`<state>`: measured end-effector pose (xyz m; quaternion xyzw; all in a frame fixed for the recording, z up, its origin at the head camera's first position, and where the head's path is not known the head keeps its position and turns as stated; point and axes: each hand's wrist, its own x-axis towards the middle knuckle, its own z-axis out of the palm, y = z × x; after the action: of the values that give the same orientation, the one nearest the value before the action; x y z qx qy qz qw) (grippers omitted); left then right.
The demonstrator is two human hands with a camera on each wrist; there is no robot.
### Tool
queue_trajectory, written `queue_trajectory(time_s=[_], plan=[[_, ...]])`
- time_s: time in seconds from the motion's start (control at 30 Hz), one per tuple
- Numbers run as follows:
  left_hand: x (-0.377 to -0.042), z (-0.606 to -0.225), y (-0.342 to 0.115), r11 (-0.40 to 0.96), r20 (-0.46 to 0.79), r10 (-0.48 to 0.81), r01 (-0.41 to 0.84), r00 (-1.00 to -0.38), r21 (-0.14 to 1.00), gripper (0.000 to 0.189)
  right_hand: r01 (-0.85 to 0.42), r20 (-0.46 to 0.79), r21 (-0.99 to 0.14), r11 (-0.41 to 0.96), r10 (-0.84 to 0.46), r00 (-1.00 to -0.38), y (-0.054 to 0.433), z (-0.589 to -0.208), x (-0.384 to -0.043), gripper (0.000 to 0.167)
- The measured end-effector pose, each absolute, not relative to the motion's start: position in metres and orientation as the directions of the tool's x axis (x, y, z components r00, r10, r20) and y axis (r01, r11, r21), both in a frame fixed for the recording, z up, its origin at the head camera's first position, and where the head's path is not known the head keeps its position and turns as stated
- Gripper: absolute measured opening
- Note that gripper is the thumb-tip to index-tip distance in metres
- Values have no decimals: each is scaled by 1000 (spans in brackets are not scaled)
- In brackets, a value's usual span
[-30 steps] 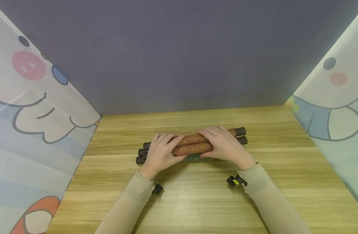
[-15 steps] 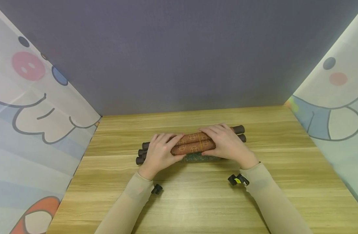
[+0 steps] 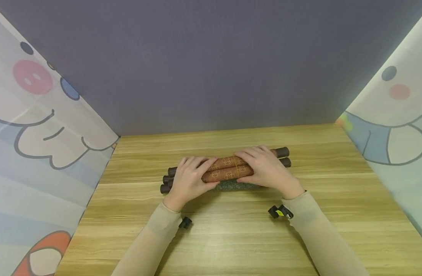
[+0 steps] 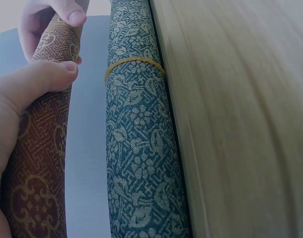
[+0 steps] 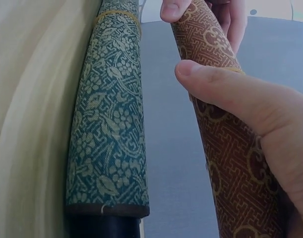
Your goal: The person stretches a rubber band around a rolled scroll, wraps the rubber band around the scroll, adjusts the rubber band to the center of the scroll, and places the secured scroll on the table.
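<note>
Two reddish-brown brocade scrolls (image 3: 222, 174) with gold motifs and dark end knobs lie side by side across the table. My left hand (image 3: 189, 178) grips them left of the middle, thumb at the near side and fingers over the top. Farther right, my right hand (image 3: 267, 170) holds the same pair, close to a thin yellow band. A green floral scroll (image 3: 236, 186) lies on the table just in front, partly covered by both hands. Both wrist views show a gap between this green scroll (image 4: 139, 124) and the nearer brown scroll (image 5: 230, 153), which looks raised.
The wood-grain table (image 3: 218, 237) stretches around the scrolls. A grey panel (image 3: 218, 69) rises behind it, and cartoon-printed sheets (image 3: 24, 153) stand at both sides. Small black wrist cameras (image 3: 281, 212) hang from the sleeves.
Over the first half second my right hand slid slightly right along the brown scrolls, whose right ends shifted a little. Since then hands and scrolls have stayed almost still.
</note>
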<state>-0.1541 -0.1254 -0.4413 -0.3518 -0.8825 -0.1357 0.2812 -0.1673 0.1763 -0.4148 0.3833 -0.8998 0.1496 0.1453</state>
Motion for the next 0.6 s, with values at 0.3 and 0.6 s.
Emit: queue_trajectory(time_s=[0.3,0.6], plan=[[-152,-439,-122,715,586,547,698,-598,45,78,-748,379,-144,648,-662,-646,172,-417,-165,85],[-150,-439,-119,704,606,553,710,-572,28,75,-779,424,-58,624,-691,-585,155,-422,-160,92]])
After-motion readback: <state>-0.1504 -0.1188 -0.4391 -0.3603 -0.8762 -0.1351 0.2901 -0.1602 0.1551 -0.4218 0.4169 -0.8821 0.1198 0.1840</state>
